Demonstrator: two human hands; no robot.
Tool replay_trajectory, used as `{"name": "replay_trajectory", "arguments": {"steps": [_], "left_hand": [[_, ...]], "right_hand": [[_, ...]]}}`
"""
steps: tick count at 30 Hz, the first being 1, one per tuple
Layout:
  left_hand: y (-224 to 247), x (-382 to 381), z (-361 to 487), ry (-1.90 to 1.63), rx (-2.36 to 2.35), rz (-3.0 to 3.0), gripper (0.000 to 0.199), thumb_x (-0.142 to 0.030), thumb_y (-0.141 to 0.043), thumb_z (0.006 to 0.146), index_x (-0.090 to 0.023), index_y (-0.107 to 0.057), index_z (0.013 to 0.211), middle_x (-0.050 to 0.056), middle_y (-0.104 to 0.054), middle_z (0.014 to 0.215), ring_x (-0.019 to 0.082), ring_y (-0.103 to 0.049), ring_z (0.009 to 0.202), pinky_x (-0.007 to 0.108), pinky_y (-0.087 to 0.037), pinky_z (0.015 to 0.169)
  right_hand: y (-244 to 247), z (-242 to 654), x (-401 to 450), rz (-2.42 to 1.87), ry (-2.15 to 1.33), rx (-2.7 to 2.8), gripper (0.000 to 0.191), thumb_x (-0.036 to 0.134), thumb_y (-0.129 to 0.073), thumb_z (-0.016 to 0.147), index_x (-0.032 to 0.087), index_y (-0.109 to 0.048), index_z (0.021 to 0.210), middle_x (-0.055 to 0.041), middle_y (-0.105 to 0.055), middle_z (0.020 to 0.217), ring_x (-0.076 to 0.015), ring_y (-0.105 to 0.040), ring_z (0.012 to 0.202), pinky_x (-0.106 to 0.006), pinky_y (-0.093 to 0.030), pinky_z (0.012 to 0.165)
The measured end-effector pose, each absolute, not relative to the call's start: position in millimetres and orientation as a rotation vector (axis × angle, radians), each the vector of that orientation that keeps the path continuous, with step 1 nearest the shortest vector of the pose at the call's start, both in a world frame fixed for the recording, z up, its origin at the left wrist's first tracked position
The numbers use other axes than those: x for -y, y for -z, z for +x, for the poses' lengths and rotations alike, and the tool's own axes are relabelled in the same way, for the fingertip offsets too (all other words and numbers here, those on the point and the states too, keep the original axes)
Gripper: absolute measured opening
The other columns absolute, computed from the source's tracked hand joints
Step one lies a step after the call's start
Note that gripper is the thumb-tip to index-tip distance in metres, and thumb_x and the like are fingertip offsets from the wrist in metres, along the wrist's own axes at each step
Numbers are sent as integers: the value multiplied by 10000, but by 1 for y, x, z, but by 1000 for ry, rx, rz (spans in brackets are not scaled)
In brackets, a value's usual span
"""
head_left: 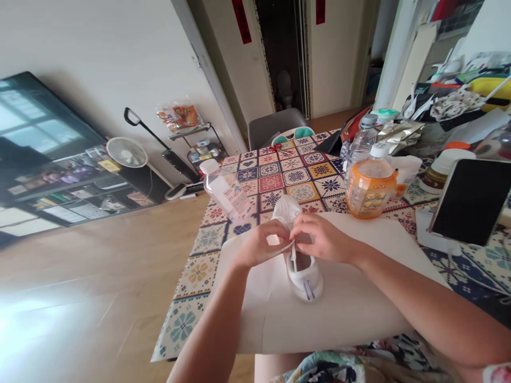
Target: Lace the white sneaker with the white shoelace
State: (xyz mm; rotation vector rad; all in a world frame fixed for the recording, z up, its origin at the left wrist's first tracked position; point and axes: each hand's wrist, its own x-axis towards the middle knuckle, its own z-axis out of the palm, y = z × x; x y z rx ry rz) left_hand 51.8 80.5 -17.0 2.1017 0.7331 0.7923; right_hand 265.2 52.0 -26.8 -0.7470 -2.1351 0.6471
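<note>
A white shoe (305, 284) lies on a large white sheet (259, 314), its heel with two dark stripes towards me and its toe pointing away. Over the shoe's opening my left hand (263, 244) is closed in a pinch. It grips a whitish shoelace (294, 257), whose end hangs down into the opening. My right hand (319, 239) meets it fingertip to fingertip, also pinched on the lace. The fingers cover much of the shoe's upper and lacing.
A clear bottle (227, 194) leans at the left on the patterned tablecloth (271, 182). To the right stand an orange bottle (369, 186), a water bottle (363, 141) and a phone (471, 202) on a stand. Red-handled scissors (279, 148) lie at the far edge.
</note>
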Motion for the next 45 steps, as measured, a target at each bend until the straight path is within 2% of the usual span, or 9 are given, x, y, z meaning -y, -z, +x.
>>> {"name": "replay_trajectory", "arguments": {"steps": [3, 10, 14, 21, 26, 32, 38, 41, 45], "left_hand": [[20, -82, 53, -788, -734, 2102, 174, -336, -778, 757, -177, -715, 724, 51, -668, 767, 165, -620, 724, 282, -491, 702], [18, -79, 56, -762, -784, 2043, 146, -332, -773, 738, -191, -737, 749, 56, -685, 782, 180, -621, 753, 297, -492, 727], [26, -79, 59, -764, -833, 1915, 103, -296, -779, 705, -214, -743, 756, 23, -668, 732, 160, -586, 684, 274, -480, 687], [36, -75, 65, -813, -926, 1747, 58, -272, -715, 710, -246, -750, 747, 2, -660, 699, 166, -549, 667, 262, -438, 660], [33, -77, 64, -818, -910, 1730, 44, -255, -692, 681, -223, -721, 689, 12, -648, 713, 181, -557, 700, 268, -437, 673], [30, -75, 65, -821, -922, 1785, 79, -243, -670, 691, -253, -730, 742, 10, -653, 720, 195, -562, 712, 277, -444, 691], [34, -74, 65, -833, -901, 1666, 35, -225, -651, 665, -247, -676, 675, -8, -592, 669, 181, -527, 671, 264, -424, 631], [34, -76, 63, -776, -817, 1651, 62, -288, -660, 722, -239, -684, 693, 4, -593, 727, 189, -540, 727, 284, -441, 705], [32, -77, 61, -783, -747, 1593, 299, -439, -669, 796, -198, -658, 620, 14, -539, 714, 169, -503, 716, 283, -424, 710]], "right_hand": [[27, 260, -50, -723, -626, 2084, 66, 186, -605, 899, 187, -660, 862, -48, -610, 870, -174, -566, 826, -322, -457, 777], [14, 274, -50, -591, -1122, 1394, 294, 508, -610, 899, 224, -553, 842, -24, -585, 848, -166, -607, 771, -334, -526, 738], [22, 280, -60, -800, -1094, 1438, 336, 397, -717, 818, 241, -525, 1045, -46, -578, 1084, -172, -643, 883, -365, -538, 826], [22, 278, -56, -966, -1017, 2067, 50, 189, -677, 822, 175, -642, 855, -28, -631, 883, -156, -596, 799, -284, -493, 730], [20, 275, -52, -943, -1044, 1996, 134, 66, -627, 745, 174, -562, 701, 2, -576, 817, -133, -556, 735, -256, -470, 692], [24, 272, -55, -924, -1045, 1991, 80, 172, -665, 800, 181, -586, 806, -3, -584, 843, -138, -561, 743, -255, -463, 680], [22, 273, -55, -842, -1099, 2071, 75, 127, -622, 822, 180, -573, 801, -8, -536, 885, -138, -533, 798, -252, -462, 716], [23, 274, -55, -795, -1093, 2098, 124, 259, -641, 888, 182, -587, 808, -28, -529, 961, -154, -524, 880, -278, -458, 796], [23, 275, -56, -706, -1291, 1950, 320, 453, -597, 940, 179, -614, 775, -37, -548, 970, -163, -544, 904, -308, -446, 850]]}}
